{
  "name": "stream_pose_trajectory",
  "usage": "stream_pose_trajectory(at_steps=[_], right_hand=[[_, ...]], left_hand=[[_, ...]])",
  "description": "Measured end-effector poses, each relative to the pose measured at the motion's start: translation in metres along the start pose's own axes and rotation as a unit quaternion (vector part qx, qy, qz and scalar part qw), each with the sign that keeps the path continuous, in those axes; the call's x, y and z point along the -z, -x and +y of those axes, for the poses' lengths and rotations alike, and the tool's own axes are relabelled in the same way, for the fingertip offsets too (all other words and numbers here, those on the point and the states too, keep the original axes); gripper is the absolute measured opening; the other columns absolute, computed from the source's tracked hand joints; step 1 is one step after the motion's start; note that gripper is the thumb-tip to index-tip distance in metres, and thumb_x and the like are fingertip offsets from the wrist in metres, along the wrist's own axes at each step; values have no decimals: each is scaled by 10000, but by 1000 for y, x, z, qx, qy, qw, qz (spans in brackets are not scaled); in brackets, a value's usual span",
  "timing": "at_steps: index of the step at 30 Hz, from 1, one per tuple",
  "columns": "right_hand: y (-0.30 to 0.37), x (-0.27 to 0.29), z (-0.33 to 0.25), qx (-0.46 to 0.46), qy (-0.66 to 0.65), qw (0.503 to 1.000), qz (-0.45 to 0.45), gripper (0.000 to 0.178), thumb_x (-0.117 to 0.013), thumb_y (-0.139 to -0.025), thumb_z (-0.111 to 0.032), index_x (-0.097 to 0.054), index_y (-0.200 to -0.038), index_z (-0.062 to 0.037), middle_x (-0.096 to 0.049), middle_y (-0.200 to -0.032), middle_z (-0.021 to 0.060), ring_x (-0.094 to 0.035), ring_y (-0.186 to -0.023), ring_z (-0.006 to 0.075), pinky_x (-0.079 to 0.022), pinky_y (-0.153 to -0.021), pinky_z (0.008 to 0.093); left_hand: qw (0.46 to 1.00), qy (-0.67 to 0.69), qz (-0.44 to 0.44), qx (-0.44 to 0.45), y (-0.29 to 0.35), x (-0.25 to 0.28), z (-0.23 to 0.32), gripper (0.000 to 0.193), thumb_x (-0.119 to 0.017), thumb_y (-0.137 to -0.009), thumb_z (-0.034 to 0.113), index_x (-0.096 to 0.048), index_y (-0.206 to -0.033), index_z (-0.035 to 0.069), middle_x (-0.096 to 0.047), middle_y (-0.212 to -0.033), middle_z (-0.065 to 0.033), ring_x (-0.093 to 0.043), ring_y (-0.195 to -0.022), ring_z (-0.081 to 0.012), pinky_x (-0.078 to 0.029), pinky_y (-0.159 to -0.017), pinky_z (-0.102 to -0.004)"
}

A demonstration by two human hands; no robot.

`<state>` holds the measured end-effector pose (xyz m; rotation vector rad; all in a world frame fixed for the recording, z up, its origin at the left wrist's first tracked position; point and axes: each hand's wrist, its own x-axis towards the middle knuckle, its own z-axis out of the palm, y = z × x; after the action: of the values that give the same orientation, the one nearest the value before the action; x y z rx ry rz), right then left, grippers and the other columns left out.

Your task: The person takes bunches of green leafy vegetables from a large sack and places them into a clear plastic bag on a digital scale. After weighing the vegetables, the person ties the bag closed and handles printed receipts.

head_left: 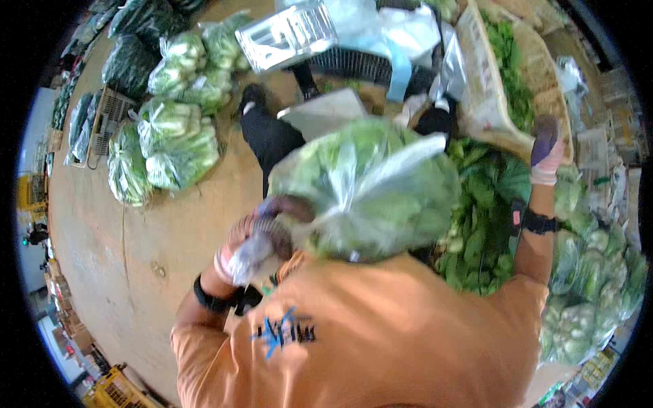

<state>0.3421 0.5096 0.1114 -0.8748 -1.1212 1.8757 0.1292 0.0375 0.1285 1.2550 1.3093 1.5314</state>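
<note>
A clear plastic bag of leafy greens (401, 197) rests against the front of my body, its plastic gathered into a knot near the middle. My left hand (269, 228), in a striped glove with a dark palm, is closed at the bag's left side. Crumpled whitish plastic (255, 260) bunches beside that hand's wrist. Out to the right, my gloved right hand (547, 144) is at the near end of a long pale basket (493, 88) with loose greens inside. Its fingers are blurred, and whether they grip the rim does not show.
Bagged greens (180, 149) stand on the brown floor (88, 238) at left. Loose dark leaves (476, 211) lie by my right side, with more bagged vegetables (585, 299) beyond. Ahead are a silver tray-like object (287, 35), a black crate (354, 62) and pale plastic bags (408, 30).
</note>
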Motion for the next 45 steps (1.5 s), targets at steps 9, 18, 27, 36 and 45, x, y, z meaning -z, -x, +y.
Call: stream_pose_trajectory(at_steps=[9, 18, 27, 36, 45], right_hand=[[85, -115, 60, 119, 510, 753, -398, 231, -622, -759, -137, -560, -951, -26, -601, -885, 101, -552, -816, 149, -437, -735, 282], [167, -174, -17, 389, 340, 707, -482, 154, -697, -657, -89, -600, -771, -54, -602, -765, 92, -600, -694, 233, -460, -595, 298], [107, -164, 93, 58, -36, 862, -502, 361, -578, -790, -223, -467, -1096, -68, -518, -926, 38, -507, -782, 127, -450, -632, 282], [107, -141, 128, 227, 153, 836, -475, 404, -589, -777, -183, -468, -1140, -56, -588, -942, 116, -580, -757, 188, -500, -518, 328], [141, -176, 97, 9, 161, 814, -558, 354, -610, -747, -143, -475, -1025, 31, -567, -970, 159, -559, -853, 231, -466, -712, 343]], left_hand=[[995, 59, 26, -69, -53, -1, -34, 241, -499, -830, 244, -511, -811, 5, -544, -845, -111, -513, -681, -167, -438, -651, -323], [960, 228, 94, 134, -103, -25, -1, 471, -422, -835, 284, -361, -1226, 28, -344, -780, -29, -328, -688, -136, -295, -639, -274], [989, -65, 121, 64, -116, -49, -33, 272, -520, -754, 68, -491, -1015, -2, -534, -957, -80, -510, -829, -152, -423, -735, -262], [974, -223, 26, 45, -140, -71, -40, 312, -493, -776, 85, -450, -1071, -5, -492, -1028, -98, -480, -897, -178, -393, -788, -286], [960, -277, 10, 36, -144, -66, -34, 352, -467, -799, 101, -409, -1128, -9, -451, -1099, -115, -450, -965, -204, -362, -840, -310]])
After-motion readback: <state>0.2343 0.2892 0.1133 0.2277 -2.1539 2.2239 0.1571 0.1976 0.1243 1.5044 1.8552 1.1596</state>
